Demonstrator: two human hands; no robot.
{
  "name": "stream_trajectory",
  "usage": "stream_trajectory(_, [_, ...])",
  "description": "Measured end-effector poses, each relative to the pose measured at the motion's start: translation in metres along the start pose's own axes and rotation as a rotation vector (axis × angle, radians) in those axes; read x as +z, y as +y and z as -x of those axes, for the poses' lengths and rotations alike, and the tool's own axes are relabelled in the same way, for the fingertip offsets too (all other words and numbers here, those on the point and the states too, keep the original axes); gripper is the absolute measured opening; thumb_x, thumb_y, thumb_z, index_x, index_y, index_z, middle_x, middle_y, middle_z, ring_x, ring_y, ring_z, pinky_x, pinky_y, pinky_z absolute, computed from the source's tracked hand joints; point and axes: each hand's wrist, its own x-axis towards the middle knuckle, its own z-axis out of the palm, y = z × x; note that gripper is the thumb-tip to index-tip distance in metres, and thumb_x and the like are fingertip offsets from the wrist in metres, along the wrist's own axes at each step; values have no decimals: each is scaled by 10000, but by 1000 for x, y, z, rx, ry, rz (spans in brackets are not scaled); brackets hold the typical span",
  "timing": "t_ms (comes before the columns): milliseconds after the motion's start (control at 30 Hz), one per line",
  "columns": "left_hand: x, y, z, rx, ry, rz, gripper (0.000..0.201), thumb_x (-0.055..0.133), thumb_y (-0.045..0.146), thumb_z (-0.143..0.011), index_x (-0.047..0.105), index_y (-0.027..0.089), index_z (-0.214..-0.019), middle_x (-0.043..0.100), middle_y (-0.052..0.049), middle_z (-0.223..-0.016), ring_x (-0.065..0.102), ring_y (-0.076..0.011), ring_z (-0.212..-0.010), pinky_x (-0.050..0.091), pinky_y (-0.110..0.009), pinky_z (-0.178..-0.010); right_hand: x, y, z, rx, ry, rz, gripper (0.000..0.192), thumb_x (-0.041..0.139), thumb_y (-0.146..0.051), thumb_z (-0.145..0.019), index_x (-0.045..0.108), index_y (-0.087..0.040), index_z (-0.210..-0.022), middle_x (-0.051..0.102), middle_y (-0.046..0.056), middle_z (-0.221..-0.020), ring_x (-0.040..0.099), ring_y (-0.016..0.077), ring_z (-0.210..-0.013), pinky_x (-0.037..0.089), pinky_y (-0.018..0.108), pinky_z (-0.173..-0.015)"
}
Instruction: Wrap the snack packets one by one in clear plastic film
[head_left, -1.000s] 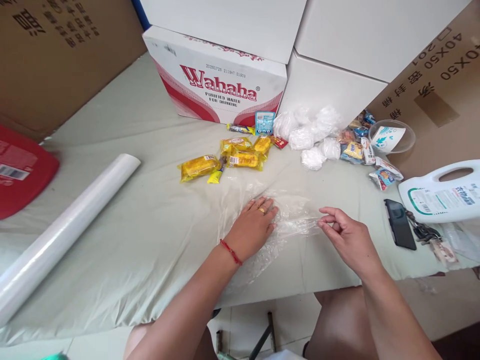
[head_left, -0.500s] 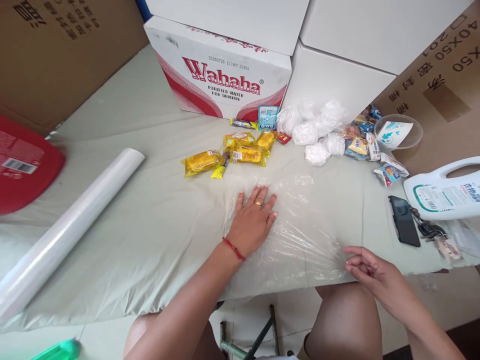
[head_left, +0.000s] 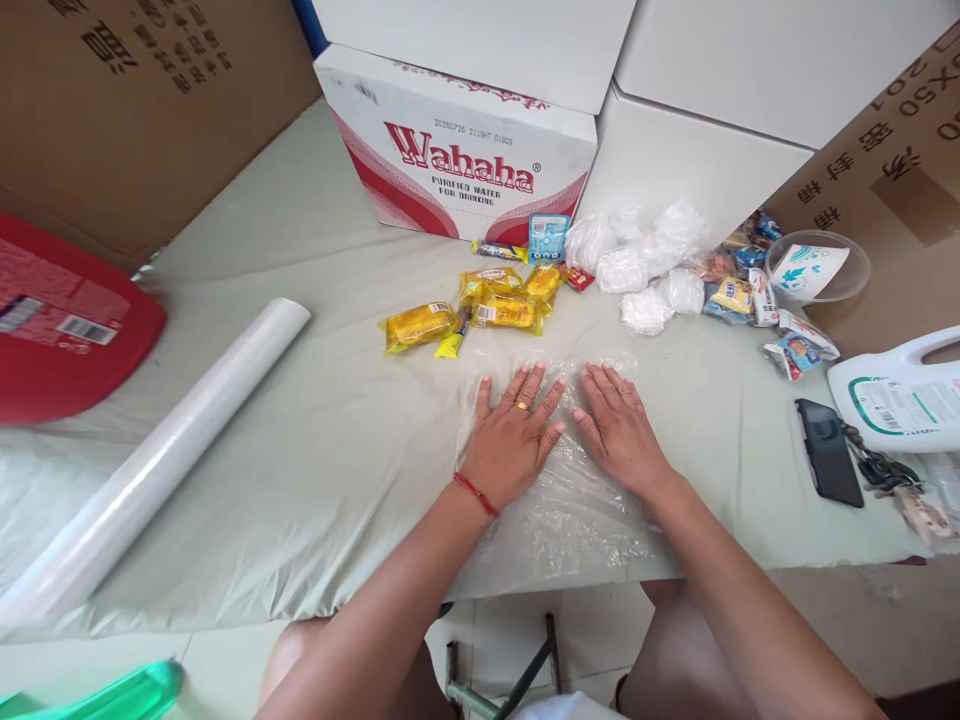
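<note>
A thin sheet of clear plastic film [head_left: 555, 535] lies spread on the cloth-covered table, wrinkled in places. My left hand [head_left: 512, 440] rests flat on it with fingers spread, a ring and a red cord bracelet on it. Beside it, my right hand [head_left: 619, 425] also lies flat on the film, palm down with fingers stretched out. Just beyond the hands are several yellow-wrapped snacks [head_left: 506, 310]. White plastic-wrapped bundles [head_left: 646, 311] sit farther right. At the left lies a long roll of clear film [head_left: 172, 450].
A Wahaha water carton [head_left: 480, 160] and white boxes [head_left: 690, 170] stand at the back. On the right are small snack packets [head_left: 731, 297], a clear round tub [head_left: 817, 268], a white detergent bottle [head_left: 900, 395], a phone [head_left: 829, 452] and keys [head_left: 885, 470]. A red container [head_left: 67, 330] stands at left.
My right hand has moved from the film's near right edge up and left, and now lies flat beside my left hand. The left hand stays in place on the film.
</note>
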Motion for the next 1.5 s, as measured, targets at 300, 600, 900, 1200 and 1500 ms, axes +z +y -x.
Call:
stream_trajectory(300, [-7,-27,4,-251,12,-53,627,193,469,-1084,374,167,-1602,331,-101,-1688,288,-280,-1580,118,-688,-1273,13,36,6,141,52,95,560,296,-463,-1087,457,-209,-1559,426,111,-1646,358,303,-1539,242,602,-1257])
stream_trajectory(600, [-4,-28,4,-252,-8,-32,628,226,481,-1075,323,191,-1624,241,-68,-1719,217,-261,-1604,60,-699,-1274,-8,13,-74,-34,238,20,423,485,-387,-1002,640,-149,-1315,687,179,-1270,590,340,-1206,462,531,-1079])
stream_trajectory(900, [-6,-32,5,-237,38,29,632,154,485,-1083,351,197,-1610,309,-69,-1698,276,-245,-1584,63,-691,-1280,22,-39,-177,-211,98,143,477,505,-322,-980,579,-160,-1422,585,177,-1438,449,381,-1344,304,558,-1170])
stream_trajectory(1200, [-6,-39,5,-233,57,30,594,192,431,-1085,378,200,-1599,324,-67,-1695,289,-247,-1579,70,-675,-1287,-59,-14,-94,10,104,-498,484,685,-518,-913,630,-264,-1321,708,75,-1264,679,272,-1126,549,455,-992])
stream_trajectory(1500, [-4,-38,4,-237,51,-16,581,236,423,-1081,379,208,-1602,317,-76,-1693,283,-242,-1582,46,-674,-1285,-68,-6,-51,22,-215,-476,469,711,-543,-883,712,-252,-1250,746,76,-1249,716,269,-1098,565,427,-995])
